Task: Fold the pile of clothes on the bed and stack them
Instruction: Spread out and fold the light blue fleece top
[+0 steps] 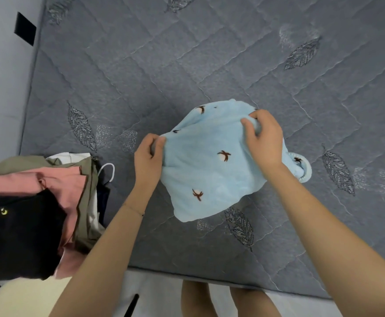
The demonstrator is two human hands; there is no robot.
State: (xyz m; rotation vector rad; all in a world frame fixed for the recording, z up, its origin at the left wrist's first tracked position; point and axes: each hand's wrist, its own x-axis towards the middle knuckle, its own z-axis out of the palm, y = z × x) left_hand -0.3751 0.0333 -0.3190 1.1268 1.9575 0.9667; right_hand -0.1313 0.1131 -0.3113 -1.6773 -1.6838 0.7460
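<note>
Left grip (pixel 149 154) and right grip (pixel 263 136) pinch a blue garment (pixel 205 170) over the grey quilted bed (pixel 187 65); clothes pile (pixel 38 202), pale wall (pixel 1 88) to their left.

I see a soft, matt fleece garment (pixel 207 170), light blue w/ fuzzy nap. Bed (pixel 209 65) cover is quilted grey cloth, stitched, slight sheen. Clothes pile (pixel 38 202): smooth matt woven cloth.

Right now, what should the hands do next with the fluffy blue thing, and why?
Probably lay the light blue fleece garment flat on the grey mattress. The left hand and right hand each pinch its upper edge, and it is bunched, so it likely needs spreading before folding.
</note>
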